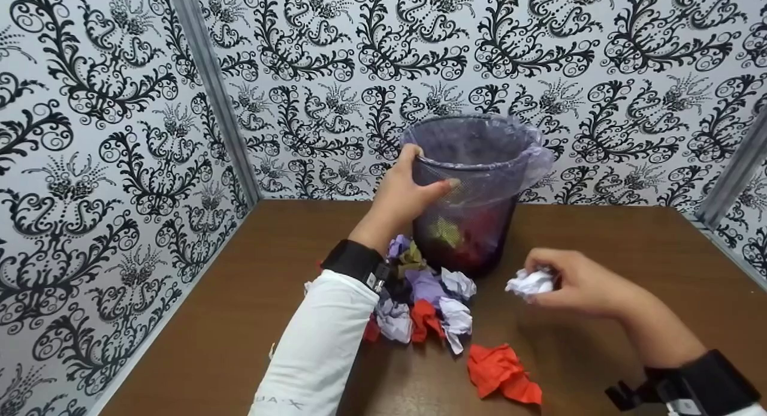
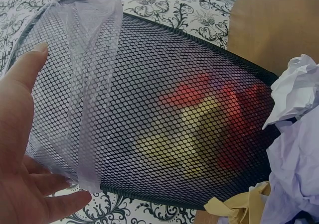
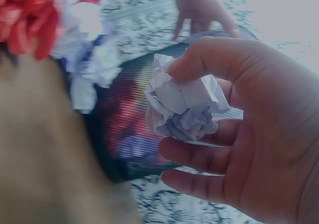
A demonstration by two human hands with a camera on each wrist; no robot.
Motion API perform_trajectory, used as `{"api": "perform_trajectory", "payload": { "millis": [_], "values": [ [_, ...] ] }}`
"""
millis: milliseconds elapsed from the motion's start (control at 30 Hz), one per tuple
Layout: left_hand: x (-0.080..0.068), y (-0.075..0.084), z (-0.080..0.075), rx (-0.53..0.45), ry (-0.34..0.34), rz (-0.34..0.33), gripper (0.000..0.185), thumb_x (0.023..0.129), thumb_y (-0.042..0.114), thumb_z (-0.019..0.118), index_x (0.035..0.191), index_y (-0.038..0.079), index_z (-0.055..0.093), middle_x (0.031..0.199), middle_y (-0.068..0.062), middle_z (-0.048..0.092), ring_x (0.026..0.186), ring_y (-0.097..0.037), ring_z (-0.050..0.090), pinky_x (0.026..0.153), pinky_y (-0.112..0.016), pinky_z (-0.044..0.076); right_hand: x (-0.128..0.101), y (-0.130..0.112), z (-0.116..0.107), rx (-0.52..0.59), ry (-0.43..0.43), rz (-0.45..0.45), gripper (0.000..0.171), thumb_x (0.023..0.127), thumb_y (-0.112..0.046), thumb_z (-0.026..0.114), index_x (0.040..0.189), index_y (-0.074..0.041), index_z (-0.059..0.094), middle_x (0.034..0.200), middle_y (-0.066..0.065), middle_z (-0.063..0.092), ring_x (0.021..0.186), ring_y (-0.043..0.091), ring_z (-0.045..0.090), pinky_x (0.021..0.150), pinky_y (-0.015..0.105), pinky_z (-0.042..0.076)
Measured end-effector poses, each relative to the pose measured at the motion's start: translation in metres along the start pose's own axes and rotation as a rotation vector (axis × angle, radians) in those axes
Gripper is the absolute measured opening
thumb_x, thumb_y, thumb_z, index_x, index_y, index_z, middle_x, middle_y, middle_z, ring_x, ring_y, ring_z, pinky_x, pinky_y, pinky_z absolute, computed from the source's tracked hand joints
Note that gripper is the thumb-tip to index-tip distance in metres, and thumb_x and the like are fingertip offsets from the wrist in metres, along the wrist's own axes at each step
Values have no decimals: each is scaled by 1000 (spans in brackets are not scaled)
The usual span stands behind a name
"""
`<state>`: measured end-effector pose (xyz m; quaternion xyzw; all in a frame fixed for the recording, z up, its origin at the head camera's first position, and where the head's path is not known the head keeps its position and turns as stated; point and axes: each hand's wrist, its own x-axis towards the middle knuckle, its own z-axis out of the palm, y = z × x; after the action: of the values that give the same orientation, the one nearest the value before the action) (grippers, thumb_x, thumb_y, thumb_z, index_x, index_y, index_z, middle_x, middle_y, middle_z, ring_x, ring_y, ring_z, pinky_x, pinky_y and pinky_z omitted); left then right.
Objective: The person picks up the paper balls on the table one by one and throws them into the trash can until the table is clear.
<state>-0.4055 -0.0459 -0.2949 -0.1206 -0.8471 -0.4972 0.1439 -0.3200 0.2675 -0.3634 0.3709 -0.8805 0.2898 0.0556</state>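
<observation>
A black mesh bin [image 1: 473,194] lined with a thin purple bag [image 1: 533,155] stands at the back of the brown table [image 1: 251,296]. My left hand [image 1: 407,191] grips its rim, thumb across the front. Through the mesh [image 2: 189,124] I see red and yellowish crumpled paper inside. My right hand [image 1: 575,284] holds a white crumpled paper ball [image 1: 530,282] to the right of the bin, fingers curled round the ball [image 3: 184,104].
A heap of crumpled paper balls [image 1: 428,302], white, lilac, red and olive, lies in front of the bin. A loose red ball [image 1: 500,371] lies nearer me. Patterned black-and-white walls [image 1: 102,164] close the table on three sides.
</observation>
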Motion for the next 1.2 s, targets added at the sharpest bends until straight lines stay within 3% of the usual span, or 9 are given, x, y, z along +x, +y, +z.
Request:
{"api": "perform_trajectory", "payload": {
  "millis": [300, 567, 767, 933, 1067, 1200],
  "values": [
    [1, -5, 4, 15, 33, 65, 70, 60, 65, 81, 111, 34, 44, 102, 6, 61, 90, -14, 63, 74, -32, 55, -15, -17, -49, -14, 127, -18, 33, 77, -12, 81, 100, -23, 60, 87, -4, 62, 68, 12, 58, 53, 27, 52],
    [2, -7, 3, 30, 43, 71, 71, 59, 66, 81, 112, 33, 45, 102, 7, 60, 90, -13, 61, 74, -33, 54, -3, -46, -101, -174, 170, -84, 34, 77, -9, 81, 100, -22, 60, 83, -6, 59, 63, 11, 56, 50, 24, 51],
    [2, -4, 2, 33, 36, 65, 71, 61, 64, 81, 113, 33, 45, 103, 7, 60, 89, -12, 62, 74, -31, 54, 20, -75, -140, -305, 193, -37, 32, 75, -11, 83, 96, -22, 61, 82, -3, 58, 61, 13, 55, 49, 24, 50],
    [3, -4, 0, 24, 35, 58, 72, 60, 64, 81, 113, 34, 45, 104, 7, 59, 90, -12, 62, 74, -32, 55, 50, -91, -165, -359, 148, 45, 26, 83, -21, 78, 101, -17, 60, 86, 5, 59, 56, 16, 53, 44, 26, 48],
    [2, -5, 1, 19, 42, 70, 71, 60, 65, 81, 113, 34, 45, 103, 8, 60, 90, -12, 62, 75, -31, 55, 76, -98, -178, -389, 128, 110, 29, 87, -31, 73, 106, -15, 57, 92, 9, 58, 63, 20, 53, 46, 28, 49],
    [2, -6, 2, 25, 47, 89, 70, 61, 63, 81, 112, 33, 44, 102, 7, 60, 88, -12, 62, 73, -30, 55, 102, -102, -184, -351, 115, 173, 36, 87, -37, 71, 110, -14, 56, 100, 13, 57, 72, 25, 53, 49, 30, 49]
  ]
}}
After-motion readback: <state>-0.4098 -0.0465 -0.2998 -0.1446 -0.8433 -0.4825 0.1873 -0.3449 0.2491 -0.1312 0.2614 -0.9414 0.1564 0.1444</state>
